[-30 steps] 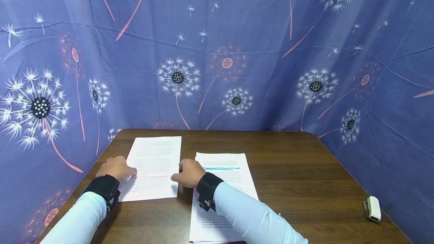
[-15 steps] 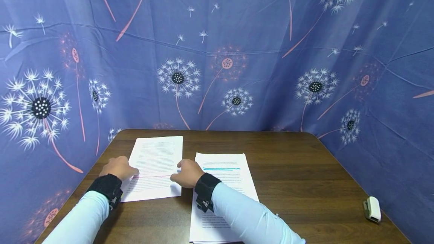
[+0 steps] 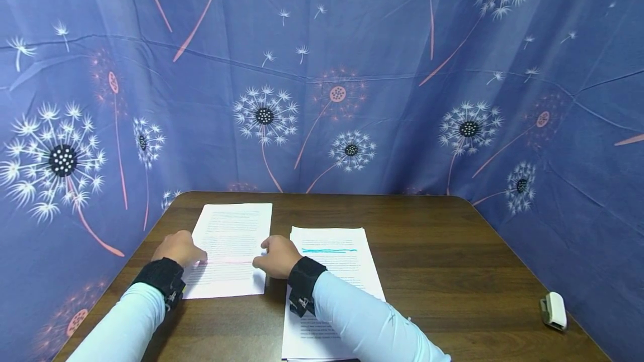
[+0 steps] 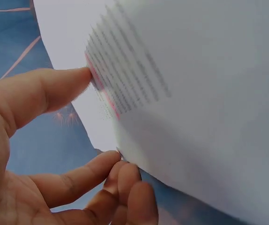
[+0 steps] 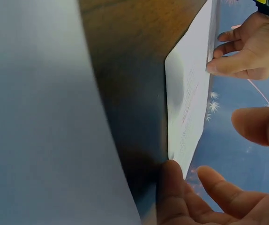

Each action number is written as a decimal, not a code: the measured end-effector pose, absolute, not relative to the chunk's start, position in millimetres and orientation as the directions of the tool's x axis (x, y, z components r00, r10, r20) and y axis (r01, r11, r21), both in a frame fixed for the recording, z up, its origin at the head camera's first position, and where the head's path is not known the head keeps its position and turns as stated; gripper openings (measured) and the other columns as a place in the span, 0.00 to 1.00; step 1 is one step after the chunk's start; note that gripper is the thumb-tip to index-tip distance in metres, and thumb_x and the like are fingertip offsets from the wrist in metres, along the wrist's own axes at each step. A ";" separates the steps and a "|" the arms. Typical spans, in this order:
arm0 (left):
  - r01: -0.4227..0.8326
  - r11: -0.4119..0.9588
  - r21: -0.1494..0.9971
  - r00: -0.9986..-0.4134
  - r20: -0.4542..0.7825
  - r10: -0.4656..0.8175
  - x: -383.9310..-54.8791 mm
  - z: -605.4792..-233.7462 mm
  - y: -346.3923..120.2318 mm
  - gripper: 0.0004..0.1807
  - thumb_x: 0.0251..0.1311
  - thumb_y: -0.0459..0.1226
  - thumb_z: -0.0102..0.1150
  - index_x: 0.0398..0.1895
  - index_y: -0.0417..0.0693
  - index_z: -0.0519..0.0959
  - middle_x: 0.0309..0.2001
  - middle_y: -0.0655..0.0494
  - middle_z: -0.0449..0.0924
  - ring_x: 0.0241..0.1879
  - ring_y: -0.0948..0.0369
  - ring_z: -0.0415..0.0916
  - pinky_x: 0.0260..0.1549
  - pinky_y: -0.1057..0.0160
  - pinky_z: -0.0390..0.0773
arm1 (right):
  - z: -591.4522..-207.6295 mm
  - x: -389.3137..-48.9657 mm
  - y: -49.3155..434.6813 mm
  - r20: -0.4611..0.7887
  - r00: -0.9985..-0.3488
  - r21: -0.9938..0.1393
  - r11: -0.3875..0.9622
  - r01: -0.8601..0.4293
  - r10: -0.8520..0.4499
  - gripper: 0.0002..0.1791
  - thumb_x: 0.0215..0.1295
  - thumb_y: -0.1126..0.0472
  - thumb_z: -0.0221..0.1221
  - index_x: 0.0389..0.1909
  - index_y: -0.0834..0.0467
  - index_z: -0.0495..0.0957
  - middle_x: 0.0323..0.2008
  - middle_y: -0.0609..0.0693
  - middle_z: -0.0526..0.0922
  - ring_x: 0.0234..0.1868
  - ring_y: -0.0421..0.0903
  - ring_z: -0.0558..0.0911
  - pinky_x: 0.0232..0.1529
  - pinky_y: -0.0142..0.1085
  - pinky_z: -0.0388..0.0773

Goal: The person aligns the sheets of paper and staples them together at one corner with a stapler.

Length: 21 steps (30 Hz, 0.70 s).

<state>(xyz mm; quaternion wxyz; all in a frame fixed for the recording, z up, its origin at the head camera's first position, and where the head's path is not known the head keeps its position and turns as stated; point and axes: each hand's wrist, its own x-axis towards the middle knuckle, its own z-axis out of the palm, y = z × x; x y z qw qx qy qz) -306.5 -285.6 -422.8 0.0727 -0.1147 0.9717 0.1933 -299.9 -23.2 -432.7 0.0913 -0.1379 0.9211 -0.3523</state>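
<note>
Printed white paper (image 3: pixel 231 233) with a pink highlighted line lies on the left of the table. At its left edge is my left hand (image 3: pixel 178 248). In the left wrist view, the thumb (image 4: pixel 73 84) touches the paper's face by the pink line, and the other fingertips meet its edge, spread from the thumb. My right hand (image 3: pixel 278 257) is at the opposite edge. The right wrist view has a fingertip (image 5: pixel 172 171) against that edge, with the thumb (image 5: pixel 258 126) held apart. A paper stack (image 3: pixel 347 236) with a blue highlighted line lies partly under my right forearm.
The brown wooden table (image 3: pixel 432 256) runs back to a blue dandelion-print cloth (image 3: pixel 392 43), which also hangs along both sides. A small white and grey device (image 3: pixel 554 310) lies near the right edge.
The left hand has shifted slightly right, and the left edge of the pink-marked paper has moved with it. The right hand stays nearly in place at the other edge.
</note>
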 end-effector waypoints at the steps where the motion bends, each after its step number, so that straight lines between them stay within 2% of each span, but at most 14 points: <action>1: -0.247 0.901 0.357 -0.965 -0.180 -0.193 -306.6 -422.9 -285.4 0.31 0.48 0.45 0.76 0.45 0.25 0.80 0.34 0.40 0.80 0.34 0.46 0.75 0.36 0.47 0.77 | -432.2 -299.2 -23.1 -0.066 -0.948 -0.690 0.700 -0.182 -0.312 0.26 0.59 0.54 0.70 0.56 0.63 0.82 0.43 0.51 0.86 0.45 0.45 0.82 0.53 0.43 0.80; 6: -0.225 0.908 0.354 -0.971 -0.159 -0.178 -306.0 -421.1 -283.4 0.29 0.45 0.43 0.77 0.42 0.26 0.80 0.35 0.38 0.81 0.34 0.46 0.76 0.37 0.47 0.77 | -428.0 -295.4 -22.8 -0.030 -0.963 -0.762 0.630 -0.151 -0.267 0.21 0.60 0.58 0.70 0.53 0.63 0.83 0.38 0.49 0.83 0.39 0.44 0.80 0.47 0.40 0.80; 10: -0.217 0.905 0.366 -0.973 -0.153 -0.171 -304.2 -419.7 -281.8 0.31 0.44 0.43 0.78 0.42 0.24 0.80 0.35 0.38 0.81 0.34 0.46 0.74 0.35 0.49 0.76 | -430.3 -295.9 -23.3 0.002 -0.973 -0.788 0.599 -0.143 -0.230 0.16 0.60 0.59 0.71 0.47 0.60 0.82 0.34 0.46 0.79 0.34 0.43 0.77 0.38 0.35 0.76; 14: -0.239 0.881 0.408 -0.969 -0.157 -0.190 -304.7 -420.2 -282.0 0.40 0.41 0.43 0.80 0.48 0.20 0.70 0.41 0.29 0.79 0.39 0.41 0.77 0.42 0.42 0.78 | -433.8 -297.9 -23.4 0.040 -0.976 -0.793 0.588 -0.160 -0.213 0.11 0.60 0.60 0.72 0.40 0.58 0.81 0.29 0.45 0.77 0.30 0.42 0.76 0.33 0.34 0.72; 17: -0.266 0.861 0.434 -0.962 -0.173 -0.210 -307.8 -422.1 -284.6 0.47 0.39 0.44 0.81 0.52 0.21 0.63 0.47 0.21 0.76 0.44 0.36 0.78 0.48 0.35 0.77 | -434.7 -299.0 -23.0 0.055 -0.977 -0.794 0.584 -0.169 -0.208 0.09 0.59 0.62 0.72 0.37 0.58 0.82 0.28 0.45 0.77 0.29 0.41 0.76 0.31 0.33 0.72; 21: -0.283 0.846 0.452 -0.958 -0.179 -0.225 -309.9 -423.7 -288.8 0.45 0.43 0.44 0.79 0.54 0.22 0.65 0.49 0.22 0.77 0.46 0.35 0.78 0.48 0.34 0.76 | -434.7 -300.4 -21.0 0.074 -0.977 -0.791 0.585 -0.178 -0.198 0.07 0.58 0.65 0.71 0.34 0.57 0.83 0.26 0.44 0.77 0.28 0.40 0.75 0.31 0.31 0.72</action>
